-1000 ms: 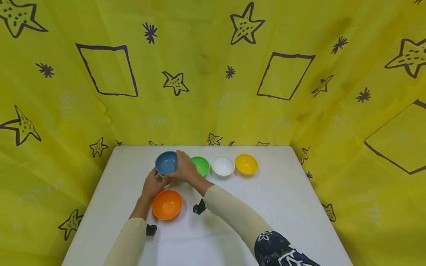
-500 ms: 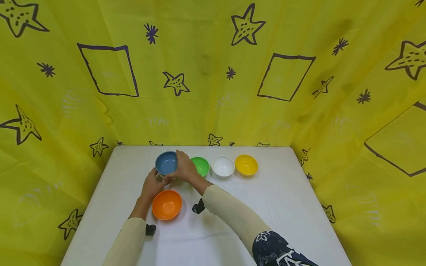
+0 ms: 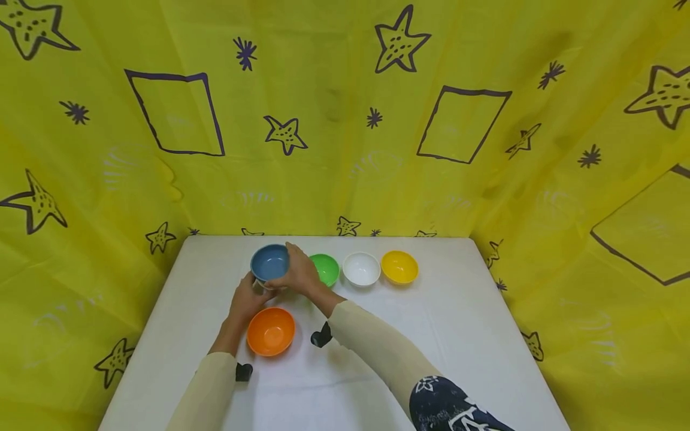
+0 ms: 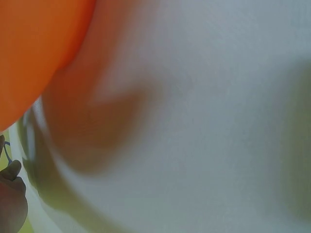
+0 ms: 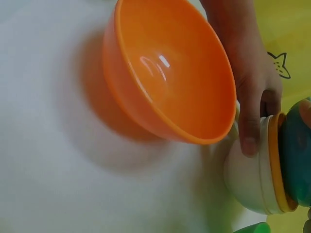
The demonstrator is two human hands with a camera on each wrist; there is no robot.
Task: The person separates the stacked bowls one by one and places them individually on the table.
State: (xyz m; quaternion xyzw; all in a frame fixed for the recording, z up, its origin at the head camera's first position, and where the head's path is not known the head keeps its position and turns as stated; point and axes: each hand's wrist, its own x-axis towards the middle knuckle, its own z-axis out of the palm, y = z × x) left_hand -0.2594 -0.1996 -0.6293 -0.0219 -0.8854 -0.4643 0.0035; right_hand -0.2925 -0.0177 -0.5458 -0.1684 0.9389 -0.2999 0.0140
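Note:
In the head view my right hand (image 3: 299,272) grips a blue bowl (image 3: 269,262) by its right side, at the back left of the table. Just below it my left hand (image 3: 247,302) holds a cream bowl (image 5: 245,177), its thumb and fingers on the outer wall in the right wrist view. An orange-yellow rim (image 5: 278,165) shows at the cream bowl's mouth, against the blue bowl; whether it is a separate bowl I cannot tell. Only fingertips (image 5: 306,112) of my right hand show there. An orange bowl (image 3: 271,331) stands near my left wrist.
A green bowl (image 3: 326,269), partly behind my right hand, a white bowl (image 3: 361,269) and a yellow bowl (image 3: 399,267) stand in a row along the back of the white table (image 3: 458,347). Yellow cloth (image 3: 334,179) with drawn stars hangs behind and beside it.

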